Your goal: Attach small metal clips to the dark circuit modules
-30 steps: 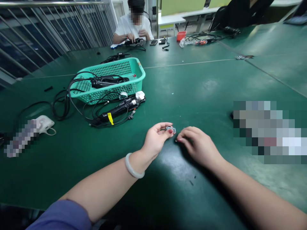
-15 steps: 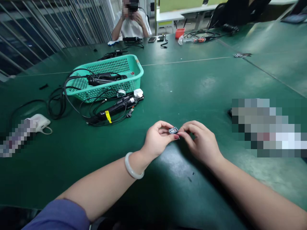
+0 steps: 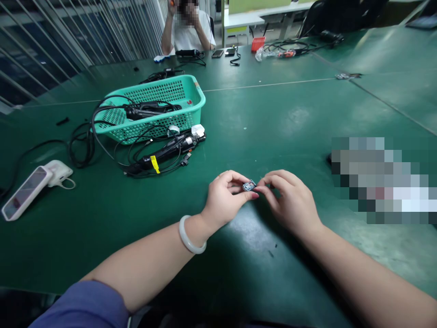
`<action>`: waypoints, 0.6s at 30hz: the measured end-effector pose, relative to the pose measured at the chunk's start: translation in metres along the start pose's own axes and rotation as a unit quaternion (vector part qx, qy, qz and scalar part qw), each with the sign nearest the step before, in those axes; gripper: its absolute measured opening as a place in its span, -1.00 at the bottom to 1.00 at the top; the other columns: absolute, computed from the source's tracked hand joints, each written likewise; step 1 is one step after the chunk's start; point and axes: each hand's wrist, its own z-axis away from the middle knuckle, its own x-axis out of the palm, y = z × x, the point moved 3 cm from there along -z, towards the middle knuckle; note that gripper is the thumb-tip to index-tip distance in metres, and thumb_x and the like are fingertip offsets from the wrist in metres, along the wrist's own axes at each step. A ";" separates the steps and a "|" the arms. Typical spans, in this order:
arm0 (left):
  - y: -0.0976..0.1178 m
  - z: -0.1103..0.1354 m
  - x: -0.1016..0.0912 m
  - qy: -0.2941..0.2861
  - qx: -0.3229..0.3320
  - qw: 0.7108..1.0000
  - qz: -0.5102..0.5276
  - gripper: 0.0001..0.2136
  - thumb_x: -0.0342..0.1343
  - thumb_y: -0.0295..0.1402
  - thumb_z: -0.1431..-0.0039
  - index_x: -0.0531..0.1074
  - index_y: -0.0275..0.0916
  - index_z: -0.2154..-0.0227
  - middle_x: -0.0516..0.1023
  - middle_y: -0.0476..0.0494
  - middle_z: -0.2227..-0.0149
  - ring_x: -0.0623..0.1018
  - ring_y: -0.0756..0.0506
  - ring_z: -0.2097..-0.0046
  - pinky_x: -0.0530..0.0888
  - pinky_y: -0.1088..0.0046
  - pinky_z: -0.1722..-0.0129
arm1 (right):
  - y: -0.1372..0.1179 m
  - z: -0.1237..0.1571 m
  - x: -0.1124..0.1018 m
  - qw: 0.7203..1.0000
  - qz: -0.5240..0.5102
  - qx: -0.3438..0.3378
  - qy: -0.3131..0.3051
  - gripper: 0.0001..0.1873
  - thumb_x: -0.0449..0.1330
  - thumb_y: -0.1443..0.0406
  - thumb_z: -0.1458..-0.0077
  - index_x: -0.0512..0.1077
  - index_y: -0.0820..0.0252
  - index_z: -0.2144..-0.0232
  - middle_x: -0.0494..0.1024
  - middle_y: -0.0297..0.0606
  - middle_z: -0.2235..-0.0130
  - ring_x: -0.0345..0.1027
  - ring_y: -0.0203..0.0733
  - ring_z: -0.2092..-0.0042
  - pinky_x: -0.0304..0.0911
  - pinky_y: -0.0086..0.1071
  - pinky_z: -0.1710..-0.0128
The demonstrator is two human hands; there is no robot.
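Observation:
Between my hands is a small rectangular piece (image 3: 249,185) with a blue, white and dark patterned face; its exact kind is too small to make out. My left hand (image 3: 223,198) pinches it from the left between thumb and fingers, a pale bangle on that wrist. At its right edge, my right hand (image 3: 294,200) has thumb and forefinger pinched together. The right fingertips hide what lies between them. Both hands are just above the green table (image 3: 232,264). Below them, two tiny dark bits (image 3: 271,253) lie on the tabletop.
A turquoise basket (image 3: 200,102) holds a black corded device. In front lies another black corded tool (image 3: 167,152) with a yellow tag. A phone-like device (image 3: 27,191) is at left, a pixelated object (image 3: 382,182) at right. Someone in a white shirt (image 3: 196,34) sits opposite.
The small piece is tilted a little more and appears slightly further right, with both hands still at it. The person opposite has lowered a dark object from the face and moved an arm.

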 end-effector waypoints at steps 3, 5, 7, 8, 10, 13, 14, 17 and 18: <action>-0.002 -0.002 0.003 -0.014 -0.066 0.995 0.073 -0.65 0.39 -0.46 0.34 0.37 -0.31 0.43 0.51 -0.03 0.43 0.54 0.00 0.32 0.49 0.35 0.17 | 0.000 0.000 -0.001 1.000 0.002 0.001 0.004 -0.88 0.12 0.30 -0.14 0.37 0.16 0.44 0.49 -0.28 0.39 0.35 -0.24 0.33 0.26 -0.36 0.31; -0.003 -0.003 0.004 -0.021 -0.097 0.989 0.111 -0.63 0.39 -0.48 0.35 0.37 -0.31 0.42 0.52 -0.02 0.43 0.54 0.00 0.33 0.48 0.35 0.17 | -0.001 0.000 -0.002 1.000 -0.002 0.001 0.016 -0.90 0.14 0.31 -0.13 0.38 0.15 0.44 0.49 -0.29 0.41 0.35 -0.25 0.35 0.26 -0.37 0.33; -0.004 -0.004 0.005 -0.029 -0.113 0.982 0.148 -0.64 0.39 -0.49 0.34 0.38 -0.31 0.42 0.53 -0.02 0.43 0.54 0.02 0.33 0.46 0.37 0.17 | -0.002 -0.001 -0.003 0.999 -0.018 -0.007 0.035 -0.92 0.16 0.31 -0.11 0.39 0.15 0.44 0.50 -0.31 0.43 0.35 -0.26 0.37 0.26 -0.38 0.35; -0.005 -0.004 0.005 -0.033 -0.119 0.978 0.168 -0.64 0.39 -0.49 0.33 0.38 -0.31 0.42 0.53 -0.02 0.43 0.54 0.03 0.34 0.45 0.38 0.17 | -0.002 -0.001 -0.004 0.998 -0.031 -0.012 0.045 -0.93 0.18 0.32 -0.10 0.40 0.14 0.44 0.50 -0.32 0.44 0.35 -0.26 0.37 0.27 -0.38 0.35; -0.006 -0.003 0.005 -0.039 -0.126 0.970 0.204 -0.66 0.38 -0.49 0.32 0.39 -0.32 0.41 0.53 -0.01 0.44 0.53 0.06 0.34 0.44 0.42 0.16 | -0.002 -0.002 -0.005 0.996 -0.057 -0.015 0.060 -0.93 0.19 0.33 -0.08 0.43 0.13 0.45 0.51 -0.32 0.43 0.37 -0.26 0.37 0.28 -0.38 0.34; -0.007 -0.003 0.006 -0.050 -0.138 0.960 0.239 -0.68 0.37 -0.47 0.27 0.41 -0.33 0.39 0.53 -0.01 0.43 0.51 0.07 0.34 0.42 0.44 0.16 | -0.001 -0.002 -0.005 0.995 -0.075 -0.011 0.064 -0.93 0.20 0.34 -0.07 0.46 0.11 0.44 0.53 -0.32 0.43 0.39 -0.25 0.35 0.29 -0.37 0.32; -0.007 -0.003 0.006 -0.051 -0.144 0.957 0.245 -0.68 0.37 -0.47 0.25 0.41 -0.33 0.38 0.52 -0.01 0.44 0.51 0.07 0.34 0.42 0.44 0.17 | -0.001 -0.002 -0.006 0.995 -0.077 -0.011 0.062 -0.93 0.20 0.33 -0.08 0.47 0.10 0.43 0.53 -0.32 0.42 0.39 -0.25 0.35 0.30 -0.36 0.31; -0.009 -0.005 0.005 -0.036 -0.158 0.955 0.247 -0.68 0.36 -0.47 0.24 0.40 -0.34 0.37 0.52 -0.03 0.43 0.51 0.05 0.34 0.41 0.41 0.16 | 0.002 -0.001 -0.007 0.996 -0.076 0.008 0.053 -0.89 0.16 0.34 -0.11 0.49 0.08 0.38 0.54 -0.31 0.39 0.40 -0.24 0.33 0.30 -0.35 0.31; -0.009 -0.005 0.004 -0.025 -0.157 0.956 0.244 -0.68 0.36 -0.47 0.24 0.40 -0.34 0.37 0.52 -0.04 0.42 0.51 0.04 0.33 0.40 0.39 0.14 | 0.004 -0.001 -0.007 0.996 -0.075 0.023 0.044 -0.88 0.14 0.34 -0.12 0.49 0.08 0.36 0.54 -0.30 0.38 0.41 -0.23 0.32 0.31 -0.35 0.31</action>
